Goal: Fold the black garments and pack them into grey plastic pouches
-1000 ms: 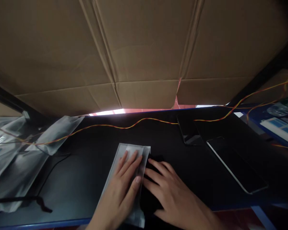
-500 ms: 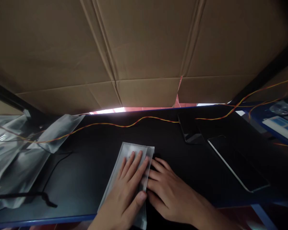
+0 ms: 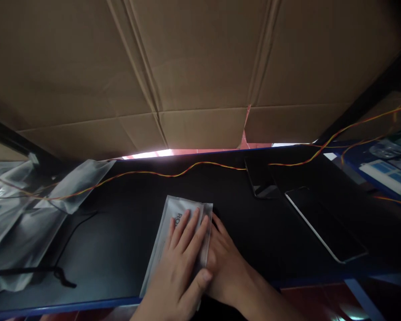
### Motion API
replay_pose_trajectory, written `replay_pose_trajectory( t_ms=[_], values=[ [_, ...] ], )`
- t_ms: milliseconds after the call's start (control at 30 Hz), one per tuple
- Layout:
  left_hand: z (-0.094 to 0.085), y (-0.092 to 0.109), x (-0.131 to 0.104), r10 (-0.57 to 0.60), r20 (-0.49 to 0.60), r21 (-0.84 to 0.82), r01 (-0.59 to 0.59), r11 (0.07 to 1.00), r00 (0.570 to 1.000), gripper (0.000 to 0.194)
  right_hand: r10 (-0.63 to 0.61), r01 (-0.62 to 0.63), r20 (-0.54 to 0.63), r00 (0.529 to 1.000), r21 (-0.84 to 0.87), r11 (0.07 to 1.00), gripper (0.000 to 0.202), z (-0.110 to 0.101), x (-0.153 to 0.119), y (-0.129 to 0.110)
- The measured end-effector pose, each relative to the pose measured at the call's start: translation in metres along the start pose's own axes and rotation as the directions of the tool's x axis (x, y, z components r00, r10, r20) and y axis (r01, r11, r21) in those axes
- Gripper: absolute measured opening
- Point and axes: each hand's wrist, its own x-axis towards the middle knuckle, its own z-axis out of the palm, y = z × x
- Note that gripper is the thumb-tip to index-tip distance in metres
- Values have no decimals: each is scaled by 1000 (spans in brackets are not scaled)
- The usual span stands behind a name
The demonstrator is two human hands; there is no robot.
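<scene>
1. Since the earlier frames, our right grip has come closer: its fingers, which showed beside the pouch a second ago, now run behind its right edge, and most of them are hidden.
2. Dark printed letters, of which we read "RO", now show just beyond our left grip; before, we saw only pale film there.
3. The translucent plastic pouch lies under our left grip on the black bench, tilted away to the right, its far end reaching past our fingertips.
4. Our left grip is flat and wide, fingers stretched out and thumb set apart, resting on top of the pouch without closing round it.
5. We cannot tell whether our right grip is pinching the pouch or only touching it, as the overlap hides its fingertips.
6. To the right of both grips lie a large smartphone and, farther off, a smaller dark phone.
7. Beyond the grips runs a twisted red-and-yellow wire; well to their left lie more plastic bags.
</scene>
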Motion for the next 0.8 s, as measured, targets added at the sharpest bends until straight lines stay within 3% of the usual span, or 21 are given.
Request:
replay_pose_trajectory(
  t_ms=[133, 267, 367, 533, 700, 800],
  values=[
    [-9, -18, -11, -22, -47, 67, 25, 997, 999, 69, -73, 63, 55, 996, 164, 984, 77, -24, -5, 6],
    [-12, -36, -14, 16, -25, 104, -13, 994, 1000, 75, -123, 98, 92, 988, 234, 967, 48, -45, -13, 10],
    [-11, -40, -10, 52, 11, 84, -53, 995, 999, 87, -147, 122, 82, 986, 256, 959, 39, -38, -14, 4],
    [-14, -43, -6, 109, 103, 65, -116, 991, 989, 112, -103, 93, 30, 994, 233, 968, 40, -7, -15, -8],
    [-9, -38, -11, 68, 38, 113, -72, 991, 997, 118, 6, 4, -94, 996, 105, 994, 70, 8, -8, -21],
    [-5, -33, -16, 47, -14, 139, -44, 989, 999, 118, -65, 72, -58, 996, 139, 988, 71, 2, -2, -23]
  ],
)
